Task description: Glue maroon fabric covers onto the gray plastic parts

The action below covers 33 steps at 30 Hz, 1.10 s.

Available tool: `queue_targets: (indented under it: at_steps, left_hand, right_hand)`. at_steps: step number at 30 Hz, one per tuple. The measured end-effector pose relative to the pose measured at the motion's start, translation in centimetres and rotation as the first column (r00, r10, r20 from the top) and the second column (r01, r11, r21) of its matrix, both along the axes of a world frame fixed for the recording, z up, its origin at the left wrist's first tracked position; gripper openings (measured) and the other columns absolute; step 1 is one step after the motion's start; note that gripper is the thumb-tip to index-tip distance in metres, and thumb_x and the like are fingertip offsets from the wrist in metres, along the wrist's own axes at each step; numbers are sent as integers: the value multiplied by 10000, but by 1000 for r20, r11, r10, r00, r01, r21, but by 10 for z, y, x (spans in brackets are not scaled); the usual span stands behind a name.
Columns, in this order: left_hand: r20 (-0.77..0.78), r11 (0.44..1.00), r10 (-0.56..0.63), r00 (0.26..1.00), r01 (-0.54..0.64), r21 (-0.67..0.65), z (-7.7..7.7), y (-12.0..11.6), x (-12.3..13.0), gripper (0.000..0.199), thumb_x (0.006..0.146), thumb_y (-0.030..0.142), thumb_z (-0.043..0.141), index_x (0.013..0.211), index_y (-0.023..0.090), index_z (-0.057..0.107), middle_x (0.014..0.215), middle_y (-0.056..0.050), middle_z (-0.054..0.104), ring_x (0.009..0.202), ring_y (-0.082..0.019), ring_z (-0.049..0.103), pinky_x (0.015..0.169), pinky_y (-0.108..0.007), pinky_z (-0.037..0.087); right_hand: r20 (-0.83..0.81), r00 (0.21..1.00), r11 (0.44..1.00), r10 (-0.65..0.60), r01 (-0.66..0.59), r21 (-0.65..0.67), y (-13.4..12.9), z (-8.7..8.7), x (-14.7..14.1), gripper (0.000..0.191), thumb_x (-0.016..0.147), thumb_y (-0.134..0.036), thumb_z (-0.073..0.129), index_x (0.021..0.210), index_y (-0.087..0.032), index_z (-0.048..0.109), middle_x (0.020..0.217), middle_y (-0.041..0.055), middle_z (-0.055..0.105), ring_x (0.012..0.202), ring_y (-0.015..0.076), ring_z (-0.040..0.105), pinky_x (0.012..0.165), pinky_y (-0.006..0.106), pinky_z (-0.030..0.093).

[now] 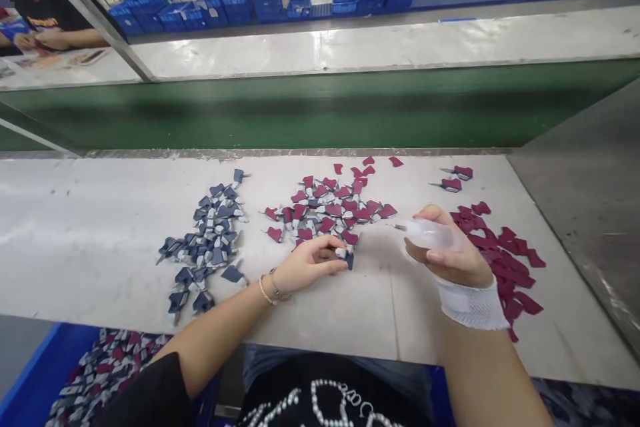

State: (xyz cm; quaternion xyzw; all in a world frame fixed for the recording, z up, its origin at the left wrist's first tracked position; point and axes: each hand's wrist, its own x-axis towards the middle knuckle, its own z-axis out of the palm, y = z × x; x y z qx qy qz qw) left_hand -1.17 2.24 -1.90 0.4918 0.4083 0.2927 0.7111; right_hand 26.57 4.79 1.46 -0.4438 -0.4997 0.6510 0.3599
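Observation:
Near the middle of the table, my left hand point(310, 263) pinches a small grey-and-navy part point(349, 259) between thumb and fingers. My right hand point(457, 250), with a white mesh wrist band, grips a clear squeeze bottle point(431, 236) whose thin needle tip points left toward the parts. Just beyond my left hand lies a heap of maroon-and-grey parts point(330, 207). A heap of navy-and-grey parts point(213, 227) lies to the left. Loose flat maroon pieces point(500, 260) spread out to the right of my right hand.
Two maroon parts point(451, 184) lie apart at the back right. A blue bin point(30, 373) full of parts stands below the table's left front edge. A green conveyor belt point(320, 110) runs behind the table. A metal panel point(590, 193) bounds the right side. Another person works at far left.

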Motion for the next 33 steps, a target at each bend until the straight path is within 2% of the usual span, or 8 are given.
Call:
queue_targets:
  at_steps: [5, 9, 16, 21, 24, 26, 29, 33]
  left_hand:
    - [-61, 998, -26, 998, 30, 59, 4, 22, -9, 378, 838, 420, 748, 1102, 177, 630, 1223, -108, 642, 945, -190, 697, 836, -340, 602]
    - [-97, 992, -74, 992, 83, 90, 8, 37, -17, 341, 846, 388, 743, 1103, 183, 650, 1293, -113, 618, 976, -180, 682, 891, -338, 584]
    - [-102, 982, -186, 977, 189, 22, 16, 78, -40, 376, 816, 388, 772, 1090, 153, 667, 1011, -78, 704, 765, -161, 719, 739, -299, 586]
    - [-99, 999, 0, 995, 4, 48, 28, 85, -48, 391, 902, 488, 653, 1134, 185, 569, 917, -30, 651, 735, -134, 681, 566, -197, 496]
    - [-136, 982, 181, 974, -171, 81, 41, 57, -59, 360, 974, 502, 536, 1174, 203, 540, 1085, -63, 654, 845, -143, 670, 663, -222, 528]
    - [-240, 906, 418, 876, -383, 180, 44, 29, -63, 360, 981, 486, 538, 1214, 216, 583, 1251, -81, 640, 1085, -190, 647, 938, -290, 532]
    - [-296, 720, 693, 657, -620, 311, 32, -5, -55, 455, 991, 506, 510, 1379, 270, 543, 1540, -55, 479, 1492, -239, 370, 1272, -375, 258]
    - [-200, 659, 752, 628, -709, 249, 8, -14, -28, 598, 1000, 527, 482, 1546, 346, 320, 1695, 1, 222, 1591, -198, 162, 1316, -359, 144]
  right_hand:
    - [-42, 997, 998, 62, -62, 4, 20, -11, 8, 546, 686, -670, 766, 991, -256, 582, 649, -26, 515, 570, 165, 477, 586, 342, 428]
    - [-46, 989, 990, 138, -139, -15, 36, -17, 2, 425, 826, -593, 695, 973, -201, 616, 868, 26, 645, 797, 180, 611, 769, 371, 509]
    - [-112, 911, 903, 397, -410, -128, 47, -31, -36, 614, 583, -765, 787, 892, -256, 638, 925, 89, 728, 830, 263, 663, 734, 404, 524]
    - [-138, 827, 823, 545, -559, -99, 57, -24, -41, 635, 500, -719, 848, 848, -213, 688, 895, 105, 741, 834, 297, 685, 720, 436, 551]
    - [-100, 884, 886, 457, -463, -40, 56, -9, -9, 601, 566, -760, 805, 860, -240, 736, 1003, 129, 729, 966, 340, 680, 819, 490, 539]
    - [-40, 942, 943, 334, -334, 0, 52, -3, 17, 511, 681, -740, 758, 892, -274, 766, 1298, 127, 651, 1303, 382, 526, 1059, 533, 420]
    - [35, 975, 975, 219, -220, 23, 49, -9, 32, 454, 727, -718, 739, 876, -291, 776, 1456, 93, 560, 1538, 368, 177, 1217, 530, 229]
    - [64, 976, 978, 208, -208, -1, 52, -28, 4, 450, 707, -685, 771, 884, -271, 761, 1543, 78, 488, 1528, 384, 221, 1135, 527, 394]
